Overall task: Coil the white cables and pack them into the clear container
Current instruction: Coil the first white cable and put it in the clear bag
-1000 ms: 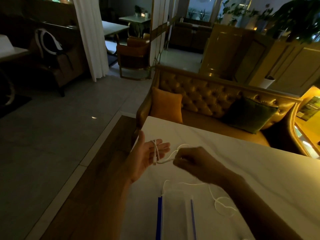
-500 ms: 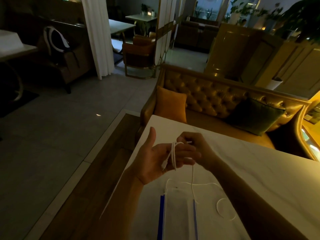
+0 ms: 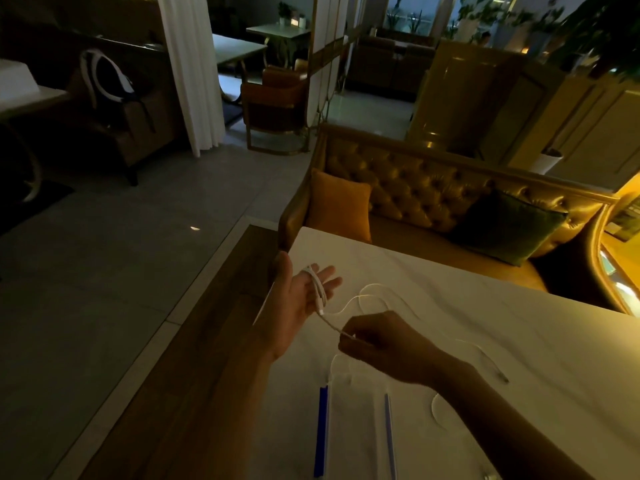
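A thin white cable (image 3: 372,299) is looped a few turns around the fingers of my left hand (image 3: 298,303), which is held palm up with fingers spread over the table's left edge. My right hand (image 3: 384,344) pinches the same cable just below and to the right, pulling it taut between the hands. The rest of the cable trails in loose curves over the white table (image 3: 519,341) to a plug end at the right. A clear container (image 3: 356,427) with blue strips along its sides lies flat near the front edge. Another cable loop (image 3: 437,408) lies beside it, partly hidden by my right forearm.
A gold tufted sofa (image 3: 415,188) with an orange cushion (image 3: 337,206) and a green cushion (image 3: 509,226) stands right behind the table. Left of the table the wood strip drops to grey floor tiles. Chairs and other tables stand farther back.
My right hand has moved from beside my left fingers down and to the right, drawing the cable out taut. More loose cable now lies spread across the table. My left fingers have spread.
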